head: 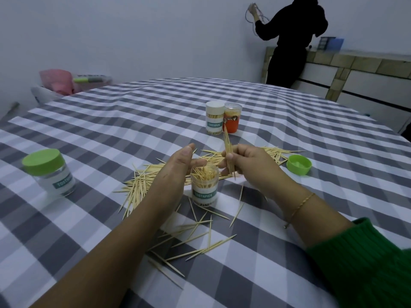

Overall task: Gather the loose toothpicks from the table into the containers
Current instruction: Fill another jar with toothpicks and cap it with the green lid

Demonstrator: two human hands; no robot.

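R hand (246,161) pinches toothpick bundle (229,154) over open jar (204,185); L hand (178,167) prob. steadies jar, fingers relaxed.

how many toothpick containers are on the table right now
4: an open jar between the hands, a green-lidded jar at left, and a white-lidded jar beside an orange container farther back.

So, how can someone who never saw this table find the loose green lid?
Look at the grey checked tablecloth, on its right side past the right hand. The loose green lid lies there upturned beside scattered toothpicks. Unlike the other green lid, it sits on no jar.
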